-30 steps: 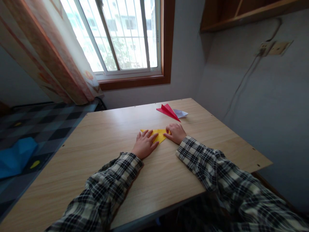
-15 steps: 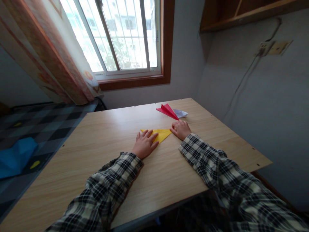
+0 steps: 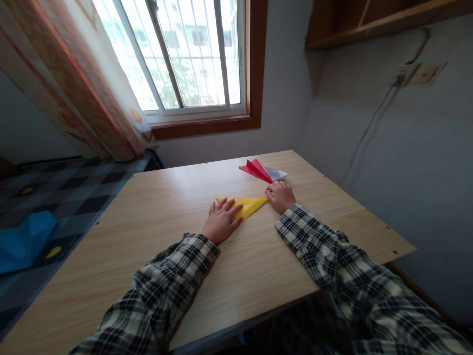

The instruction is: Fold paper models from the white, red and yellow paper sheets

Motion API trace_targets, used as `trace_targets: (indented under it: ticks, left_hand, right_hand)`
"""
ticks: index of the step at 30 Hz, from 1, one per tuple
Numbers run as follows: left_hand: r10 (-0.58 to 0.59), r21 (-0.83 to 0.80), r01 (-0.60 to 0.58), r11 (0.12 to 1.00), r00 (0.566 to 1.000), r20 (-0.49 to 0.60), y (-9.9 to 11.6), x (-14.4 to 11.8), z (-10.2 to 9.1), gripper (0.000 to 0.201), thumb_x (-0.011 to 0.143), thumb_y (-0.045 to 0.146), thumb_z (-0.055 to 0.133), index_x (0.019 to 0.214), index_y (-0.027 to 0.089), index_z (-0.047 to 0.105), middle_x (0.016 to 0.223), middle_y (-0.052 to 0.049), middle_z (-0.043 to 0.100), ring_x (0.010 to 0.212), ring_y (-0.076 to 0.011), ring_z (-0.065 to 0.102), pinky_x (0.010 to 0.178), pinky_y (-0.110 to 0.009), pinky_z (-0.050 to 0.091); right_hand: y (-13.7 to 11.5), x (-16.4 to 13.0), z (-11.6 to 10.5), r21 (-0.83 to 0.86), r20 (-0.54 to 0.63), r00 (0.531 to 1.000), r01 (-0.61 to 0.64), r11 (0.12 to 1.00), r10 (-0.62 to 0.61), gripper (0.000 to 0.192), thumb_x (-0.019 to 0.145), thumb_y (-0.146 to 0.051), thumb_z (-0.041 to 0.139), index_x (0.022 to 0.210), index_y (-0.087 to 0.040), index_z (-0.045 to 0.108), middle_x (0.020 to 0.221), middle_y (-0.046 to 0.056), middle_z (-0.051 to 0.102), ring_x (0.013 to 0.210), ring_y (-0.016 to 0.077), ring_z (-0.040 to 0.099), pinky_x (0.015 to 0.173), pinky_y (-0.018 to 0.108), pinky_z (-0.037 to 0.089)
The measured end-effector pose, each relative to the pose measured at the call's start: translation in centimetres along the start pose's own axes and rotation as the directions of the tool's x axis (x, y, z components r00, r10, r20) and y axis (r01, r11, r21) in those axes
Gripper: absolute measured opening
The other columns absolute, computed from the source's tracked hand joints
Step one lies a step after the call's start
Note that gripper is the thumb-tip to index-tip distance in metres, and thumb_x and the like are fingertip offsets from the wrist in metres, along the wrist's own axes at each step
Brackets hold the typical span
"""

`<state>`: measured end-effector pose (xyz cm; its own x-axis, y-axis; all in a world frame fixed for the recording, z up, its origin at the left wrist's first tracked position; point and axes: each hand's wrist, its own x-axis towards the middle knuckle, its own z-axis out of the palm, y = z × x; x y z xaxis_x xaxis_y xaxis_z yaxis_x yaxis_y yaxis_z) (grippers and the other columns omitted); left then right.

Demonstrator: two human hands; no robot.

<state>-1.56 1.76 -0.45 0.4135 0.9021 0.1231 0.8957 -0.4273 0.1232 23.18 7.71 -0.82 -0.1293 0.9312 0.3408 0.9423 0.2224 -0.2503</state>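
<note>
A sheet of yellow paper point(image 3: 253, 204), folded into a triangle, lies flat on the wooden table. My left hand point(image 3: 221, 217) rests on its left part, palm down with the fingers spread. At the paper's right tip is my right hand point(image 3: 281, 197), its fingers curled closed against the tabletop. The tip meets the edge of that hand; the undersides of the fingers are hidden. Just beyond the right hand lies a red paper plane point(image 3: 255, 170). Beside it is a small white folded paper boat point(image 3: 276, 173).
The light wooden table point(image 3: 166, 197) reaches toward a window point(image 3: 185, 59) with an orange curtain point(image 3: 74, 74). On the left, a blue folded paper point(image 3: 27, 239) sits on a checked bed cover point(image 3: 88, 180). A cable point(image 3: 365, 128) hangs from a wall socket point(image 3: 417, 74).
My right hand has slid slightly right and away from me along the paper's tip, showing a little more yellow. My left hand stays in place.
</note>
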Motion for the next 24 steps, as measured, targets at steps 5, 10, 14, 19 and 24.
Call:
trace_targets:
  ticks: [5,10,14,19,24]
  left_hand:
    - [0.026,-0.002,-0.026,1.0,0.999,-0.047,0.1,0.0,-0.2,0.048,0.094,0.052,0.048,0.137,0.033,0.054,0.151,-0.007,0.045,0.143,-0.0328,0.031,0.116,-0.06,0.02]
    - [0.002,0.002,-0.002,1.0,0.996,-0.091,0.4,-0.1,-0.5,0.052,0.091,0.051,0.055,0.138,0.029,0.054,0.15,-0.009,0.046,0.142,-0.0318,0.034,0.117,-0.057,0.021]
    - [-0.014,0.02,0.017,1.0,0.99,-0.144,0.3,-0.1,-0.2,0.056,0.089,0.053,0.058,0.138,0.026,0.053,0.15,-0.01,0.046,0.142,-0.0307,0.034,0.118,-0.054,0.021]
    - [-0.042,0.011,0.045,0.999,0.982,-0.186,0.1,-0.2,-0.1,0.057,0.087,0.052,0.06,0.137,0.025,0.051,0.149,-0.01,0.045,0.14,-0.0302,0.035,0.118,-0.053,0.023]
    - [-0.122,-0.041,0.116,0.992,0.964,-0.235,-0.1,-0.2,0.1,0.069,0.086,0.049,0.062,0.144,0.019,0.041,0.15,-0.015,0.044,0.14,-0.0307,0.037,0.118,-0.049,0.025]
  right_hand:
    - [-1.5,-0.6,0.2,0.144,0.065,0.992,0.097,0.985,-0.108,0.026,0.095,-0.036,0.052,0.099,-0.023,0.074,0.102,0.008,0.067,0.105,0.0225,0.056,0.09,0.035,0.038]
    - [-2.3,-0.9,0.2,0.179,0.13,0.984,0.098,0.979,-0.122,0.026,0.091,-0.039,0.059,0.103,-0.022,0.074,0.1,0.008,0.067,0.101,0.0222,0.057,0.09,0.033,0.039]
    - [-2.3,-1.0,0.0,0.224,0.156,0.985,0.042,0.974,-0.078,0.026,0.089,-0.04,0.061,0.099,-0.019,0.073,0.096,0.007,0.067,0.093,0.02,0.058,0.085,0.031,0.041]
    - [-2.0,-1.0,-0.3,0.322,0.17,0.981,0.031,0.946,-0.09,0.022,0.085,-0.036,0.064,0.089,-0.016,0.071,0.091,0.007,0.066,0.084,0.0173,0.058,0.077,0.028,0.043]
    - [-1.9,-1.0,0.0,0.506,0.172,0.981,-0.008,0.863,-0.091,0.011,0.08,-0.028,0.063,0.082,-0.017,0.066,0.08,0.002,0.067,0.075,0.0157,0.058,0.068,0.026,0.043]
